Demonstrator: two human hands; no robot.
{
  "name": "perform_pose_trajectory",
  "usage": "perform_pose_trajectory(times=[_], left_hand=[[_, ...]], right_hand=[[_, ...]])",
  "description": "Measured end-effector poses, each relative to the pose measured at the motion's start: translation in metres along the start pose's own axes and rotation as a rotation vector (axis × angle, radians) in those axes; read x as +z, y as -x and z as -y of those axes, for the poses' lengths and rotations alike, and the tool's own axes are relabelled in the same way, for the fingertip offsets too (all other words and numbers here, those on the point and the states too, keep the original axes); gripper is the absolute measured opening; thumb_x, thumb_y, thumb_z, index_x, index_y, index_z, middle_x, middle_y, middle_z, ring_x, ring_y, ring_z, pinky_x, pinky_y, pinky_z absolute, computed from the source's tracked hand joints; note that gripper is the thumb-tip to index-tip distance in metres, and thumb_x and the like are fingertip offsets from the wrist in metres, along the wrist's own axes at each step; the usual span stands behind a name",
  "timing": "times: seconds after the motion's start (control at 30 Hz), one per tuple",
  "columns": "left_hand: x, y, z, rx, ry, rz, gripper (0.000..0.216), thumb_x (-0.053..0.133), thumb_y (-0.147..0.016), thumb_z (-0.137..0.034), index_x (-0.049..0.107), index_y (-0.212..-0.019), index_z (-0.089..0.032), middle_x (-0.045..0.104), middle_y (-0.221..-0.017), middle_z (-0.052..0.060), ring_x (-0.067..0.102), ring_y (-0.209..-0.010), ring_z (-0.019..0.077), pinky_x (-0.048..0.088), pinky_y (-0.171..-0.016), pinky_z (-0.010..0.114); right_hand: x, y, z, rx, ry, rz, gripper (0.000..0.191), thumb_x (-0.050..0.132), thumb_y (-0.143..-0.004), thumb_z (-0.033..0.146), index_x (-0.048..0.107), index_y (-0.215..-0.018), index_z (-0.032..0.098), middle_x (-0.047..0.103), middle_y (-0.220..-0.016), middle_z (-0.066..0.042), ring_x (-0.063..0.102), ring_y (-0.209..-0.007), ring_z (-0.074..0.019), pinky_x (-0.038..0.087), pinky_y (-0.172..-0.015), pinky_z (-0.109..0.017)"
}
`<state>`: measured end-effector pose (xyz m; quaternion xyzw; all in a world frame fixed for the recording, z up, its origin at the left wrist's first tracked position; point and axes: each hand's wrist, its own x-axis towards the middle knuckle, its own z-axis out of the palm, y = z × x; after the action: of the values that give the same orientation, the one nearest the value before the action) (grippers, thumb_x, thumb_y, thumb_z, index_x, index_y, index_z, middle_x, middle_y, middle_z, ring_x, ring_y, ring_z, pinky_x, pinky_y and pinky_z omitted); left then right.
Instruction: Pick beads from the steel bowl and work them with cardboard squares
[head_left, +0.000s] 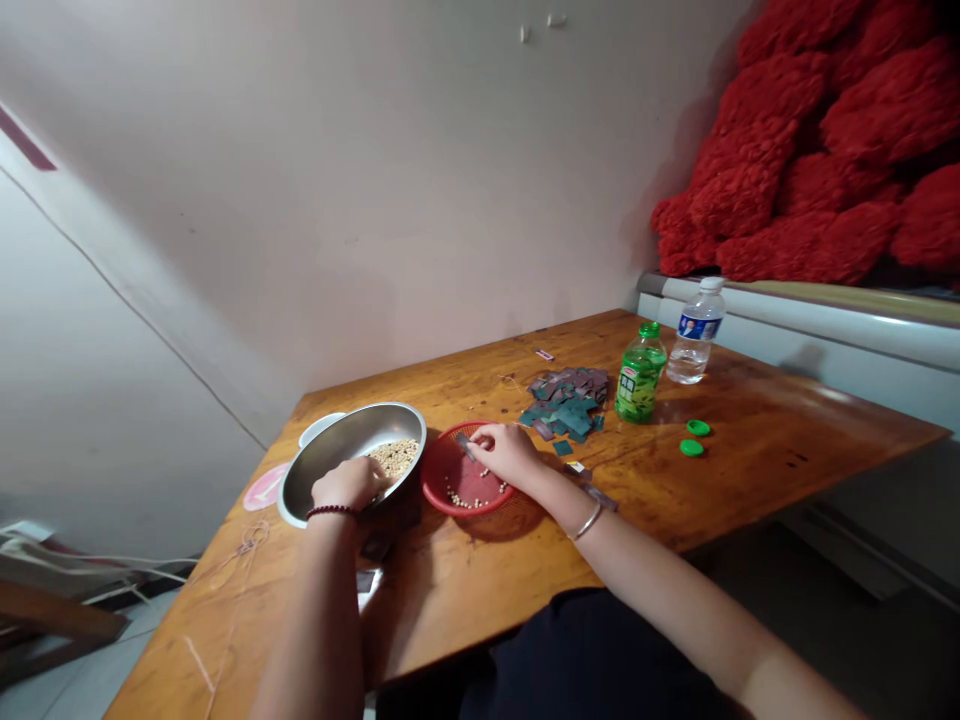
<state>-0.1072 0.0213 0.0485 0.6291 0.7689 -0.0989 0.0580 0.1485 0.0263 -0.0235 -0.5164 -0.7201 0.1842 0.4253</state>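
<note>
My left hand rests closed on the near rim of a steel bowl that holds pale beans. My right hand hovers over a red plastic basket with a few beans in it, its fingers pinched on a small grey piece. A pile of small grey and teal squares lies just beyond the basket.
A green bottle and a clear water bottle stand at the far right of the wooden table, with two green caps beside them. A pink disc lies left of the bowl. Red yarn bundles are piled behind.
</note>
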Motion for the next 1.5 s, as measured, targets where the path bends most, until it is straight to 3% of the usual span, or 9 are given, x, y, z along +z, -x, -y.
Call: perform_pose_trajectory(times=[0.17,0.5,0.7,0.77,0.87,0.97,1.03,1.1,1.5], left_hand=[[0.004,-0.001,0.003,0.045,0.030,-0.006,0.031,0.059,-0.063,-0.043,0.069,-0.091,-0.033,0.067,-0.105,0.006,0.063,-0.092,0.0266,0.047,-0.077,0.037],[0.008,-0.002,0.002,0.081,0.059,-0.058,0.027,0.063,-0.059,-0.037,0.071,-0.083,-0.031,0.069,-0.099,0.008,0.064,-0.086,0.0276,0.047,-0.073,0.037],[0.005,0.001,0.001,0.058,0.053,-0.071,0.020,0.061,-0.064,-0.037,0.070,-0.080,-0.028,0.069,-0.094,0.008,0.063,-0.082,0.0249,0.046,-0.071,0.035],[0.002,0.006,-0.003,0.052,0.075,-0.178,0.020,0.059,-0.069,-0.037,0.069,-0.082,-0.026,0.069,-0.093,0.008,0.063,-0.081,0.0233,0.046,-0.070,0.033],[-0.003,0.016,-0.019,0.127,0.220,-0.534,0.027,0.047,-0.081,-0.045,0.067,-0.091,-0.028,0.068,-0.098,0.004,0.061,-0.083,0.0202,0.045,-0.070,0.030],[-0.002,0.029,-0.045,0.410,0.394,-0.729,0.028,0.045,-0.086,-0.044,0.066,-0.092,-0.025,0.068,-0.094,0.002,0.059,-0.082,0.0147,0.045,-0.074,0.026],[0.002,0.036,-0.061,0.613,0.448,-0.747,0.026,0.045,-0.088,-0.040,0.066,-0.089,-0.023,0.067,-0.093,0.002,0.057,-0.082,0.0133,0.045,-0.076,0.025],[0.009,0.039,-0.073,0.716,0.398,-0.750,0.024,0.047,-0.088,-0.037,0.066,-0.088,-0.022,0.066,-0.089,0.003,0.056,-0.082,0.0146,0.044,-0.075,0.026],[0.030,0.028,-0.085,0.716,0.381,-0.792,0.022,0.047,-0.088,-0.031,0.065,-0.095,-0.022,0.067,-0.092,0.003,0.057,-0.084,0.0157,0.045,-0.077,0.028]], right_hand=[[0.001,0.000,-0.003,-0.023,-0.006,-0.015,0.017,0.059,-0.080,0.034,0.072,-0.079,0.022,0.073,-0.074,-0.003,0.067,-0.068,-0.0162,0.047,-0.064,-0.023],[0.000,0.002,-0.004,0.002,-0.023,-0.004,0.018,0.060,-0.079,0.035,0.072,-0.079,0.022,0.073,-0.076,-0.004,0.067,-0.070,-0.0173,0.048,-0.063,-0.024],[0.000,0.003,-0.004,-0.018,-0.017,0.001,0.017,0.060,-0.079,0.035,0.072,-0.080,0.022,0.073,-0.076,-0.003,0.067,-0.070,-0.0172,0.048,-0.064,-0.024],[0.000,0.002,-0.005,-0.018,-0.016,-0.009,0.017,0.060,-0.079,0.035,0.072,-0.079,0.022,0.073,-0.076,-0.003,0.066,-0.070,-0.0171,0.048,-0.065,-0.025],[0.000,0.001,-0.004,-0.002,-0.025,-0.021,0.016,0.061,-0.078,0.034,0.072,-0.078,0.022,0.073,-0.074,-0.003,0.066,-0.068,-0.0168,0.048,-0.064,-0.025],[0.000,0.000,-0.003,0.028,-0.071,-0.035,0.015,0.062,-0.077,0.032,0.072,-0.077,0.021,0.072,-0.072,-0.003,0.066,-0.067,-0.0167,0.048,-0.063,-0.024],[0.000,-0.001,-0.002,0.041,-0.120,-0.046,0.014,0.063,-0.075,0.031,0.072,-0.076,0.021,0.072,-0.072,-0.003,0.066,-0.065,-0.0164,0.048,-0.062,-0.024],[0.000,-0.002,-0.002,0.042,-0.176,-0.059,0.015,0.062,-0.075,0.032,0.072,-0.077,0.020,0.073,-0.073,-0.003,0.066,-0.065,-0.0162,0.048,-0.061,-0.024],[0.001,-0.002,0.000,0.015,-0.327,-0.063,0.015,0.061,-0.075,0.028,0.071,-0.077,0.017,0.073,-0.074,-0.005,0.067,-0.066,-0.0168,0.051,-0.064,-0.025]])
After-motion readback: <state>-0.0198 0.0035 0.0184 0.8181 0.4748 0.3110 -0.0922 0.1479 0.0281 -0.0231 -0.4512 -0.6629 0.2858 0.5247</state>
